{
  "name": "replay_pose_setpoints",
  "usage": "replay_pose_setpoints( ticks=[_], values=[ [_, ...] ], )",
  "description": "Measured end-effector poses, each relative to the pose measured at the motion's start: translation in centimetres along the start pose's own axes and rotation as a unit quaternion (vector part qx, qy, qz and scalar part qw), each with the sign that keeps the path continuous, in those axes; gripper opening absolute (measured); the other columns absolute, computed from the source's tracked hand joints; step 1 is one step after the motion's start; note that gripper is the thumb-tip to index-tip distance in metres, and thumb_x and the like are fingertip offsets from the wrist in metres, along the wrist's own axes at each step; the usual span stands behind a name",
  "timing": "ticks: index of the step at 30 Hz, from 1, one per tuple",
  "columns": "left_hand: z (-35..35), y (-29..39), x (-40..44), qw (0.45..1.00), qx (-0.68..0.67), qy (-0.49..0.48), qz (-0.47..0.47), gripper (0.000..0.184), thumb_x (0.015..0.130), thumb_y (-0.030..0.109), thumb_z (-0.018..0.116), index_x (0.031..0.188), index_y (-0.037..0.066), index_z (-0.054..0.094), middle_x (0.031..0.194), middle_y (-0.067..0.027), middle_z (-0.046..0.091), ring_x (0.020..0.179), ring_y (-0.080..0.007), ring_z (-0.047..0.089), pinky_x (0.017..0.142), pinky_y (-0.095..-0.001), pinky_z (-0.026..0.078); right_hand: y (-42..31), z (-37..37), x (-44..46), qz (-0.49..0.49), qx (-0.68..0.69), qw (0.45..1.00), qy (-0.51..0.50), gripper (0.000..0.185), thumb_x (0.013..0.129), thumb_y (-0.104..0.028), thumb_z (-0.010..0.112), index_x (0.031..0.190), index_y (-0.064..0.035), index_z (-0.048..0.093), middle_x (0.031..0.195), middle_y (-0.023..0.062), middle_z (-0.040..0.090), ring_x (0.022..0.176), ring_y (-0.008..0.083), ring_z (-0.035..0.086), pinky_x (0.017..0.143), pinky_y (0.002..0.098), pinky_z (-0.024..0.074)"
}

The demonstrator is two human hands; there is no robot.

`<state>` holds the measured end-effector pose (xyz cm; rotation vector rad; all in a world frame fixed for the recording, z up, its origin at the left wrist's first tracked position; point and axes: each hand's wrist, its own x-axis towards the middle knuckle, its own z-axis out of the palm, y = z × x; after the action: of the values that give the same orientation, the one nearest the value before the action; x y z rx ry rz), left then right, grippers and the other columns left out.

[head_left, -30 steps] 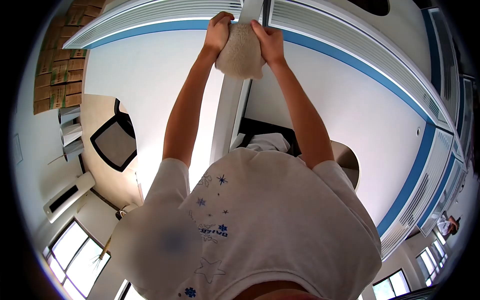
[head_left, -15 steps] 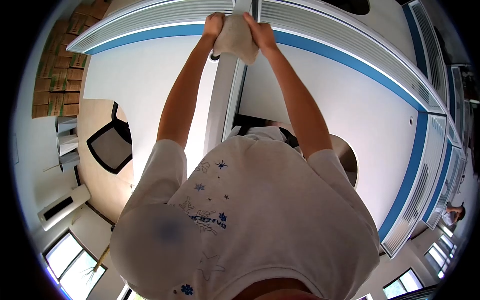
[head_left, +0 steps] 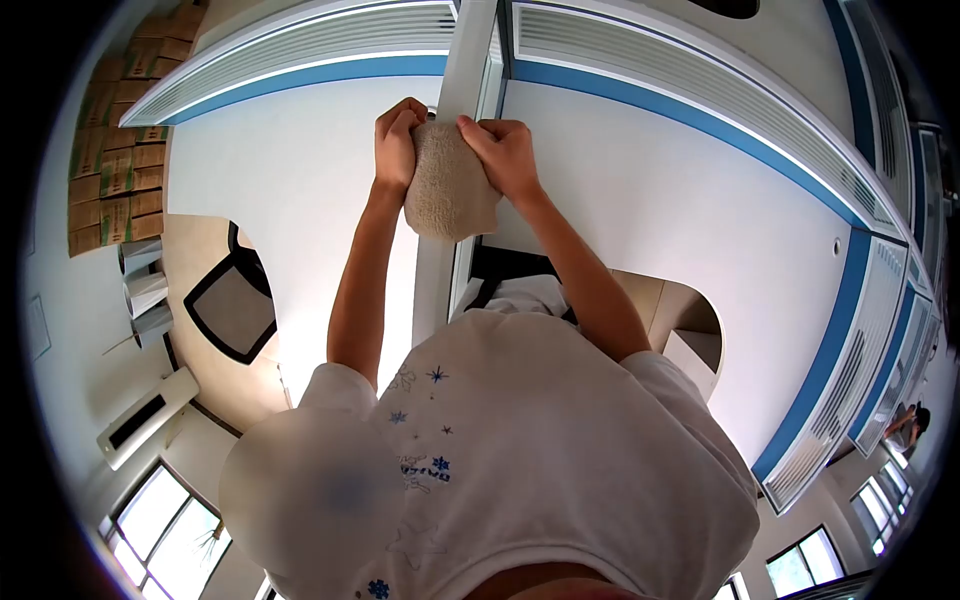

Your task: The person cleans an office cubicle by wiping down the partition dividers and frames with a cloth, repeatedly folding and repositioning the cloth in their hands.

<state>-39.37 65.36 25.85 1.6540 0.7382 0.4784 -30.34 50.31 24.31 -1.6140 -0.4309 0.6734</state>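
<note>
A beige cloth (head_left: pixel 449 190) is draped over the top of a pale partition rail (head_left: pixel 433 285) between two white desks. My left hand (head_left: pixel 399 143) grips the cloth's left edge, fingers curled. On the other side my right hand (head_left: pixel 503 154) holds the cloth's right edge, its thumb on top. The cloth hangs toward me in a rounded fold, and the rail beneath it is hidden there.
White desktops (head_left: pixel 270 150) lie on both sides, backed by blue-trimmed louvred dividers (head_left: pixel 640 95). A black-framed chair (head_left: pixel 232 305) stands at left, near stacked cardboard boxes (head_left: pixel 117 190). Another person (head_left: pixel 908 428) is far off at right.
Both hands have drawn the cloth along the rail toward my body, away from the louvred dividers. My grip on it stays closed.
</note>
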Motion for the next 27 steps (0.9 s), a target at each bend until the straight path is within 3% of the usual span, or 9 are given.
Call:
replay_pose_setpoints(
  ticks=[10, 12, 13, 15, 17, 21, 23, 25, 27],
  values=[
    [2.7, -0.2, 10.8, 0.999, 0.032, 0.016, 0.040, 0.024, 0.088, 0.018, 0.048, 0.081, -0.002, 0.059, 0.076, -0.0058, 0.056, 0.070, -0.0159, 0.047, 0.068, -0.0301, 0.040, 0.5, -1.2, 10.1, -0.043, 0.005, 0.996, 0.073, 0.067, 0.078, -0.062, 0.072, 0.064, 0.0037, 0.072, 0.054, 0.0090, 0.062, 0.053, 0.0150, 0.059, 0.055, 0.0344, 0.0487],
    [3.0, 0.0, 14.1, 0.996, 0.089, 0.025, -0.003, 0.025, 0.088, 0.019, 0.052, 0.085, -0.002, 0.065, 0.080, -0.0174, 0.066, 0.070, -0.0294, 0.059, 0.070, -0.0367, 0.047, -0.9, -2.0, 11.6, -0.020, -0.019, 0.996, 0.085, 0.068, 0.079, -0.063, 0.072, 0.074, 0.0044, 0.074, 0.065, 0.0126, 0.067, 0.064, 0.0176, 0.063, 0.064, 0.0342, 0.0508],
    [3.3, -1.2, 16.2, 0.975, 0.179, 0.053, 0.120, 0.024, 0.088, 0.018, 0.054, 0.087, 0.001, 0.070, 0.089, -0.0220, 0.070, 0.080, -0.0374, 0.066, 0.076, -0.0411, 0.051, -1.7, -2.3, 11.7, -0.010, -0.030, 0.995, 0.090, 0.068, 0.079, -0.064, 0.072, 0.078, 0.0047, 0.075, 0.070, 0.0144, 0.069, 0.070, 0.0188, 0.066, 0.069, 0.0341, 0.0519],
    [2.7, -5.7, 20.5, 0.901, 0.353, 0.043, 0.247, 0.031, 0.083, 0.024, 0.051, 0.087, -0.002, 0.069, 0.088, -0.0247, 0.069, 0.086, -0.0406, 0.065, 0.081, -0.0443, 0.049, -1.8, -2.7, 12.4, 0.002, -0.065, 0.994, 0.093, 0.073, 0.077, -0.067, 0.071, 0.078, 0.0058, 0.075, 0.075, 0.0163, 0.071, 0.075, 0.0213, 0.067, 0.073, 0.0359, 0.0525],
    [3.0, -4.9, 18.9, 0.933, 0.296, 0.079, 0.190, 0.032, 0.083, 0.023, 0.051, 0.090, -0.001, 0.070, 0.093, -0.0261, 0.069, 0.094, -0.0435, 0.065, 0.085, -0.0464, 0.049, -2.0, -2.8, 11.9, 0.022, -0.076, 0.993, 0.086, 0.076, 0.076, -0.069, 0.070, 0.079, 0.0069, 0.075, 0.080, 0.0177, 0.072, 0.079, 0.0233, 0.068, 0.076, 0.0374, 0.0527],
    [2.3, -4.2, 14.6, 0.978, 0.153, 0.049, 0.136, 0.033, 0.087, 0.025, 0.051, 0.093, -0.001, 0.070, 0.094, -0.0245, 0.069, 0.085, -0.0381, 0.064, 0.083, -0.0420, 0.048, 0.9, -2.2, 10.3, 0.023, -0.056, 0.996, 0.065, 0.081, 0.077, -0.070, 0.069, 0.093, 0.0095, 0.074, 0.092, 0.0204, 0.072, 0.085, 0.0253, 0.067, 0.080, 0.0388, 0.0520],
    [1.6, -3.8, 10.4, 0.994, 0.049, 0.020, 0.093, 0.025, 0.092, 0.020, 0.051, 0.087, 0.003, 0.069, 0.076, -0.0079, 0.064, 0.071, -0.0197, 0.058, 0.068, -0.0341, 0.046, 0.4, -1.9, 6.5, 0.076, -0.050, 0.996, 0.023, 0.080, 0.079, -0.069, 0.070, 0.093, 0.0102, 0.074, 0.087, 0.0184, 0.071, 0.082, 0.0231, 0.066, 0.078, 0.0363, 0.0522],
    [0.6, -5.2, 6.7, 0.996, -0.054, 0.002, 0.066, 0.027, 0.094, 0.023, 0.047, 0.081, 0.007, 0.065, 0.070, 0.0000, 0.053, 0.066, -0.0101, 0.045, 0.061, -0.0287, 0.038, 0.7, -1.1, 2.3, 0.094, 0.005, 0.996, -0.001, 0.081, 0.082, -0.068, 0.068, 0.093, 0.0124, 0.073, 0.081, 0.0154, 0.070, 0.077, 0.0205, 0.065, 0.073, 0.0341, 0.0521],
    [-0.6, -3.4, 1.2, 0.999, -0.033, -0.014, 0.015, 0.027, 0.095, 0.024, 0.046, 0.081, 0.008, 0.063, 0.067, 0.0007, 0.052, 0.063, -0.0086, 0.042, 0.058, -0.0270, 0.036, 1.3, 0.2, -1.8, 0.083, 0.034, 0.996, 0.006, 0.075, 0.083, -0.067, 0.067, 0.081, 0.0080, 0.073, 0.071, 0.0139, 0.068, 0.069, 0.0203, 0.065, 0.069, 0.0357, 0.0524]
  ],
)
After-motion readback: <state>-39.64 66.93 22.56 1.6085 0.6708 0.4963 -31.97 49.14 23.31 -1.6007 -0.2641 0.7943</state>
